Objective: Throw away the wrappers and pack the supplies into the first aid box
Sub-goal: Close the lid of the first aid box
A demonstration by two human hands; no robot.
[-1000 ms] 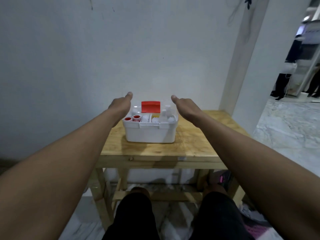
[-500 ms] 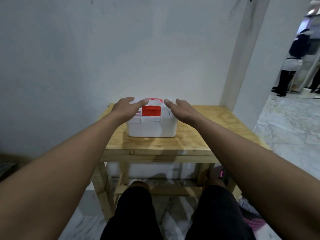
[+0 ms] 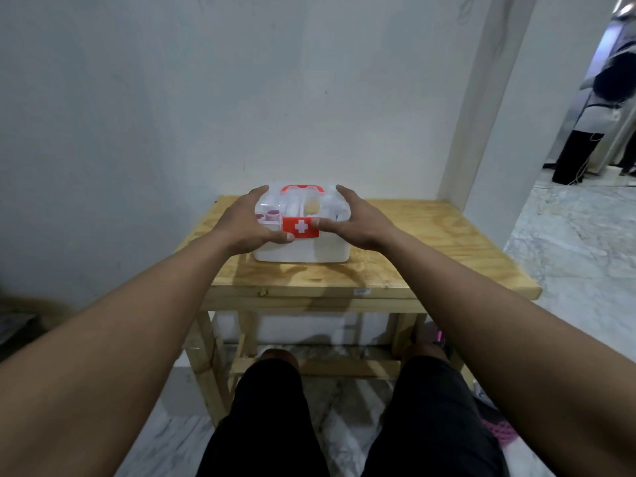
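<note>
While one first aid box (image 3: 301, 249) is sitting on one table (image 3: 430, 256), left hand (image 3: 246, 227) and right hand (image 3: 358, 223), fingers spread, are pressing its lid (image 3: 299, 204)

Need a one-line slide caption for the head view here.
Both hands, left and right, press the clear lid down on the white first aid box on a wooden table.

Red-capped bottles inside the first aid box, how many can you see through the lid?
2, side by side under the clear lid at the box's left end: one plainly visible, one partly behind the left hand. More may be hidden.
</note>
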